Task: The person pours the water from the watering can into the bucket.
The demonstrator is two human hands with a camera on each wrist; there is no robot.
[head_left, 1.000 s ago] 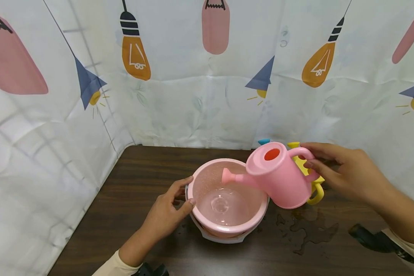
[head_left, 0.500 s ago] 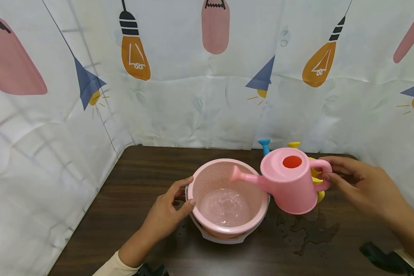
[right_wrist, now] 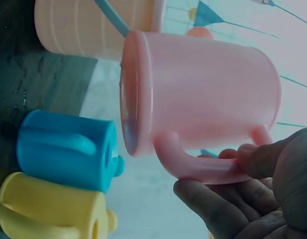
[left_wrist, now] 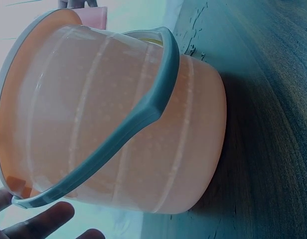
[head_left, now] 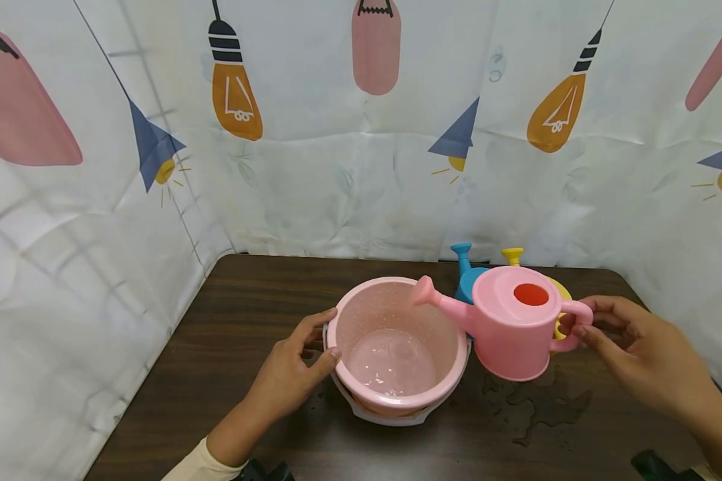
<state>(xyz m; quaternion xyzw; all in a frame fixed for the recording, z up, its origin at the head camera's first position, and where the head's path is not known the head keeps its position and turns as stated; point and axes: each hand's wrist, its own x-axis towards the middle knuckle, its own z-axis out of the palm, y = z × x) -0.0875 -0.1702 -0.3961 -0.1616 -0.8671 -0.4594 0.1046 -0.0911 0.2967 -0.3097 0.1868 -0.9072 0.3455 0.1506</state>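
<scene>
A pink bucket [head_left: 397,401] stands on the dark table with some water at its bottom; its grey handle [left_wrist: 143,112] hangs down the side. My left hand [head_left: 291,371] pinches the bucket's left rim, thumb on top. In my right hand [head_left: 644,354] is a pink toy watering can [head_left: 511,334], gripped by its handle between thumb and fingers. The can is raised beside the bucket's right side, nearly level, its spout over the bucket's rim. From the right wrist view, the can's base [right_wrist: 136,94] hangs clear of the table.
Behind the pink can stand a blue watering can [right_wrist: 64,147] and a yellow watering can [right_wrist: 54,209], partly hidden in the head view. Spilled water [head_left: 547,404] lies on the table [head_left: 247,307] right of the bucket. A printed curtain [head_left: 337,167] closes off the back and left.
The pink watering can has moved right and down, tipping back from a spout-down tilt to nearly level. The blue can shows more now. The left hand and bucket stay put.
</scene>
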